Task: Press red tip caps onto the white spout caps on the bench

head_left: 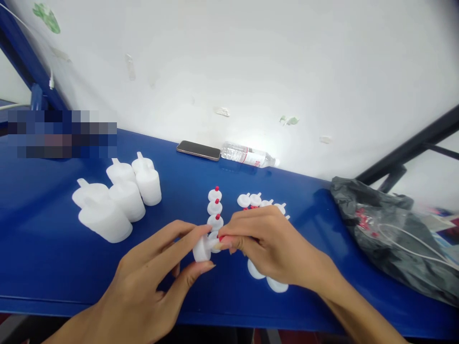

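My left hand [158, 282] pinches a round white plastic nozzle cap [202, 249] by its rim, its thin spout pointing right. At the end of that spout, the fingertips of my right hand [268, 241] are closed on a small red cap [223, 238]. Behind the hands runs a column of white nozzle caps [214, 208], each with a red tip. To the right, partly hidden by my right hand, lie more white nozzle caps [255, 269], some with red showing beside them.
Several stacks of white nozzle caps [107, 220] stand at the left on the blue table [172, 191]. A phone [199, 150] and a clear bottle [247, 155] lie along the wall. At the right, a dark plastic bag [387, 258] holds a clear bag of red caps [365, 220].
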Demonstrator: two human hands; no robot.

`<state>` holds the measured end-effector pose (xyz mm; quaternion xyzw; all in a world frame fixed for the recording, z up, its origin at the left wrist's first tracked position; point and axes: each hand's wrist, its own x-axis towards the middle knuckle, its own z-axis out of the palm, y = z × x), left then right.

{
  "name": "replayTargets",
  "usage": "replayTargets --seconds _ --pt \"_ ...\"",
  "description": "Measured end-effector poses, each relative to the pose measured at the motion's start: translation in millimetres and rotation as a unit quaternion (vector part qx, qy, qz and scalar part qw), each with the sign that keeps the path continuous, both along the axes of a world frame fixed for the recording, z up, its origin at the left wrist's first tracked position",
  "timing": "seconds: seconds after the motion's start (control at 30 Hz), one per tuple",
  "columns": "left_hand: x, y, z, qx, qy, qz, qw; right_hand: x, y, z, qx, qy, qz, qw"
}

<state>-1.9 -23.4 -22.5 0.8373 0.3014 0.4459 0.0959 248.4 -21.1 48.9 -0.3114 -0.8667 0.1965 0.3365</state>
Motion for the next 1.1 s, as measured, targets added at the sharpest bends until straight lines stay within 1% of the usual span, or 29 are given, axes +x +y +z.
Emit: replayTargets --seconds 0.2,0.37,0.53,0.63,0.73,0.77,0.83,0.93,1.0,1.07,1.1 --pt "0 -1 -0.3 0.025 0.005 -0.016 1.0 -4 -6 4.1 0.016 -0.033 -0.008 0.999" --pt "-1 0 1.5 0.022 0.018 0.002 1.0 -5 -10 6.2 0.019 -0.068 -0.021 0.997" --pt "0 4 1.3 0.015 0.012 0.01 1.0 -9 -11 3.0 0.036 -0.105 -0.044 0.993" --pt "0 6 1.2 0.012 0.017 0.009 1.0 -10 -9 -0.1 0.022 -0.113 -0.053 0.992" --pt "-1 7 1.2 0.009 0.018 0.005 1.0 -10 -9 -2.1 0.008 -0.137 -0.048 0.989" --pt "-2 7 1.3 0.006 0.019 0.002 1.0 -10 -9 -2.7 0.013 -0.149 -0.047 0.988" --pt "-4 8 1.6 -0.003 0.021 -0.005 1.0 -11 -10 -4.2 0.046 -0.171 -0.049 0.983" --pt "-4 10 2.7 -0.012 0.01 -0.01 1.0 -12 -12 -7.3 0.126 -0.2 -0.064 0.97" --pt "-3 11 3.4 -0.018 0.002 -0.015 1.0 -12 -13 -8.3 0.16 -0.214 -0.068 0.961" --pt "-1 11 3.1 -0.038 -0.004 -0.025 0.999 -11 -13 -6.1 0.152 -0.221 -0.07 0.961" --pt "0 10 2.3 -0.053 -0.002 -0.033 0.998 -10 -13 -3.3 0.128 -0.219 -0.069 0.965"
